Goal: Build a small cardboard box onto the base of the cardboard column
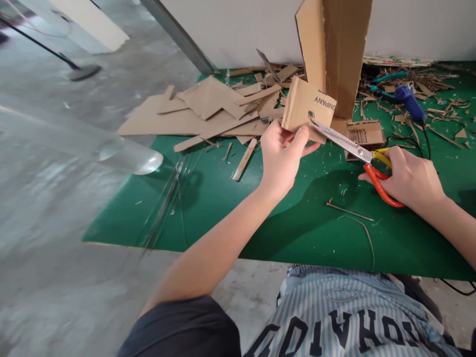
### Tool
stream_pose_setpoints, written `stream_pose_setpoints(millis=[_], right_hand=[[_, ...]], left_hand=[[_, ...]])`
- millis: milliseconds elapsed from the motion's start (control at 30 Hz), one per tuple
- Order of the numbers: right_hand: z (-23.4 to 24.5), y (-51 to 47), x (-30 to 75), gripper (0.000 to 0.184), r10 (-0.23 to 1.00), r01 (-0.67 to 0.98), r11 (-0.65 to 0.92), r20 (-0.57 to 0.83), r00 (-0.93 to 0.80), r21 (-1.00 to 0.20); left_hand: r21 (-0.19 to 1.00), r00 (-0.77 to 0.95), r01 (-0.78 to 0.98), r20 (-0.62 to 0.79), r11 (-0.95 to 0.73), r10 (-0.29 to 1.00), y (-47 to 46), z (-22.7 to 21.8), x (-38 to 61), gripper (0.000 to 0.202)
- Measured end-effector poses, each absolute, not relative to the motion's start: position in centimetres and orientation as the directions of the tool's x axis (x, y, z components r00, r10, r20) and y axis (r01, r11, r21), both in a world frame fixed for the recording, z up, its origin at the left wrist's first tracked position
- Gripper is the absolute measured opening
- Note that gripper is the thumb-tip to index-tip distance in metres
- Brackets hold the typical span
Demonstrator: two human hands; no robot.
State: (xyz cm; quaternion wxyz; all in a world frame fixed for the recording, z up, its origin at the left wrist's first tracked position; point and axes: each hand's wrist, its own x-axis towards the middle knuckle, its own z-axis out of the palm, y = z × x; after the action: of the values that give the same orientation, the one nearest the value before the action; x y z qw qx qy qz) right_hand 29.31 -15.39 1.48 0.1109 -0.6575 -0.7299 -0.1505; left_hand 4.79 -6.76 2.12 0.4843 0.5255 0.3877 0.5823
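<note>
Left hand (pixel 284 156) is gripping a small cardboard piece (pixel 307 104), thumb pressing on its front face, other fingers curling behind and under. Piece is showing printed letters, "COMPANY" partly readable and upside down, and a small ragged hole (pixel 311 114). It is being held tilted above the table, just in front of the tall cardboard (pixel 344 49) that is standing at the far side.

Right hand (pixel 412 178) is gripping scissors (pixel 349 145), fingers closing around the red and yellow handles. Blades are lying together, pointing far left, tip sitting at the hole; can't tell whether it is poking in or only touching the face.

A small box (pixel 366 133) with a barcode is resting on the table, behind the scissors. A thin metal rod (pixel 349 210) and a curved string (pixel 368 233) are lying near, below the scissors. Cardboard scraps (pixel 208 99) are piling up far left of the held piece. Far right, a blue tool (pixel 411 101) with a black cord is lying among shavings. Clear thin strands (pixel 165 198) are hanging over the left edge of the green table (pixel 223 213).
</note>
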Motion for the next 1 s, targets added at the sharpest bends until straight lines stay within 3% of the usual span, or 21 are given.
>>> stream_pose_setpoints(millis=[267,1000], right_hand=[[1.3,-15.3,29.4,0.064,0.915,0.994,0.08,0.39,-0.103,0.076],[2.5,-15.7,28.8,0.06,0.949,0.97,0.116,0.264,-0.171,0.212]], left_hand=[[0.963,0.005,-0.18,0.205,-0.2,0.979,-6.8,2.4,4.9,0.041],[0.969,-0.01,-0.062,0.24,-0.24,0.971,-7.0,2.5,4.7,0.035]])
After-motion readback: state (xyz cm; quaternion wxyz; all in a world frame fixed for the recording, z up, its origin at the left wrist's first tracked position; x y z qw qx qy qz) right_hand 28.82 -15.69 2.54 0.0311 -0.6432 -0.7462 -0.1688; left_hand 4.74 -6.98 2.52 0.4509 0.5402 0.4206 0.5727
